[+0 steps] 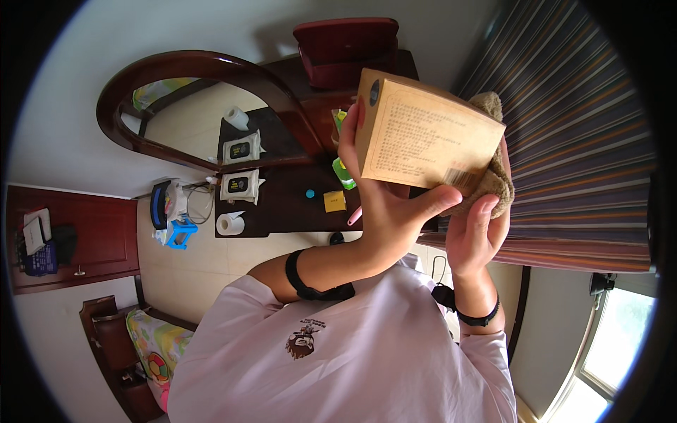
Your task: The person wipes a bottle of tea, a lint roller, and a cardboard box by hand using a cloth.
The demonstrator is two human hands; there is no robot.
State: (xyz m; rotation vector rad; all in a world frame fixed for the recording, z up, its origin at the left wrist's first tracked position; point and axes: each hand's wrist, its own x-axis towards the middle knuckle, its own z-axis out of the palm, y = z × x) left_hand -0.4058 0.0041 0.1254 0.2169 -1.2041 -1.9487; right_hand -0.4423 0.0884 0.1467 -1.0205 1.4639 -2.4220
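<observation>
Raised before me is a tan cardboard box (431,132) with printed writing and a barcode on the side facing me. My left hand (389,211) grips it from the left and below, fingers on its left side and thumb near its lower right corner. My right hand (476,232) holds a brown fluffy cloth (494,187) against the right side of the box; the box and cloth partly hide its fingers. Behind the hands stands a dark wooden dressing table (280,217) with an arched mirror (206,58).
On the table are a wipes pack (239,186), a paper roll (230,223), a small yellow box (334,201), a blue cap (310,194), a green bottle (344,173) and a pink handle (355,215). A dark red container (346,50) stands behind. Striped curtains (571,158) hang right; a blue stool (181,232) stands left.
</observation>
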